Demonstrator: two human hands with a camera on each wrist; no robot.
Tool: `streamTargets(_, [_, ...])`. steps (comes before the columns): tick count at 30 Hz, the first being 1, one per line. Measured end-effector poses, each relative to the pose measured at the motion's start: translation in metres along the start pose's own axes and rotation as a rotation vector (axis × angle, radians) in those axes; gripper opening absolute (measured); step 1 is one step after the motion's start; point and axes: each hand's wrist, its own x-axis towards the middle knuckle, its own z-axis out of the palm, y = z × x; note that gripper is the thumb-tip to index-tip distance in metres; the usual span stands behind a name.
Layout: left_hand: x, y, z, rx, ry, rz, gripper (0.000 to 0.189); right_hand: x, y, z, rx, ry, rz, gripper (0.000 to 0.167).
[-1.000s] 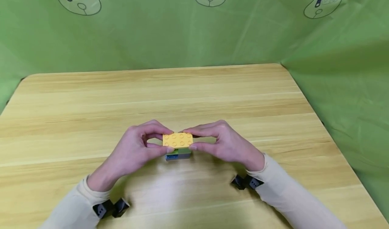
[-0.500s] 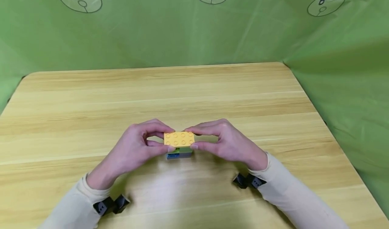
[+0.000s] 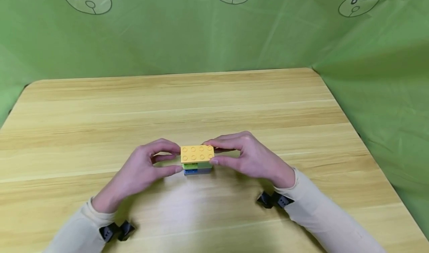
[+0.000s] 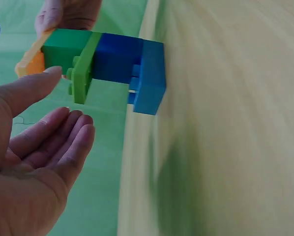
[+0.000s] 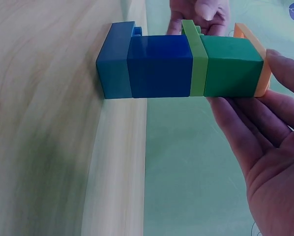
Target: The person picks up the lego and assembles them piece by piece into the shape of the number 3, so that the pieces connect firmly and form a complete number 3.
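A stack of toy building bricks stands upright on the table in the head view. Its top is a yellow eight-stud plate [image 3: 197,154]. Below come a green brick [image 5: 233,69], a lime green plate [image 5: 196,64], a dark blue brick [image 5: 161,69] and a longer blue brick [image 5: 115,73] at the bottom. The long pieces jut out to the left, baring some studs. My right hand [image 3: 249,156] pinches the yellow plate's right end between thumb and fingers. Just left of the stack, my left hand [image 3: 144,167] has its fingers spread apart with nothing between them.
The wooden table [image 3: 134,111] stretches away behind the stack. A green curtain [image 3: 161,40] with printed cartoon outlines hangs along the back and right side. Black wrist cameras [image 3: 115,231] sit on both sleeves.
My left hand has let go of the yellow plate and drawn back to the left, uncovering lime and blue studs below. The right hand keeps its hold; the stack stays in place.
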Motion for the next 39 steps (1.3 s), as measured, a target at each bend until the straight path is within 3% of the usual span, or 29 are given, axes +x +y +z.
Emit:
streamTargets(11, [0.004, -0.006, 0.006, 0.004, -0.040, -0.033, 0.031, -0.002, -0.001, 0.002, 0.027, 0.021, 0.032, 0.035])
streamTargets(16, [0.004, -0.006, 0.007, 0.018, -0.033, -0.006, 0.032, -0.001, 0.001, 0.004, 0.053, 0.044, 0.056, 0.036])
streamTargets(23, [0.009, -0.002, 0.003, 0.057, 0.028, 0.063, 0.030, 0.013, 0.004, 0.002, 0.137, 0.213, 0.124, 0.036])
streamTargets(28, [0.017, 0.003, -0.002, 0.124, 0.092, -0.034, 0.028, 0.028, 0.006, 0.003, 0.183, 0.326, 0.108, 0.032])
streamTargets(32, [0.023, 0.004, -0.005, 0.034, 0.126, -0.143, 0.028, 0.039, 0.012, 0.001, 0.198, 0.367, 0.115, 0.030])
streamTargets(35, [0.029, 0.004, -0.005, -0.001, 0.163, -0.171, 0.028, 0.045, 0.016, 0.000, 0.268, 0.393, 0.192, 0.029])
streamTargets(39, [0.036, 0.003, -0.001, 0.058, 0.215, -0.156, 0.028, 0.054, 0.020, -0.002, 0.378, 0.450, 0.342, 0.029])
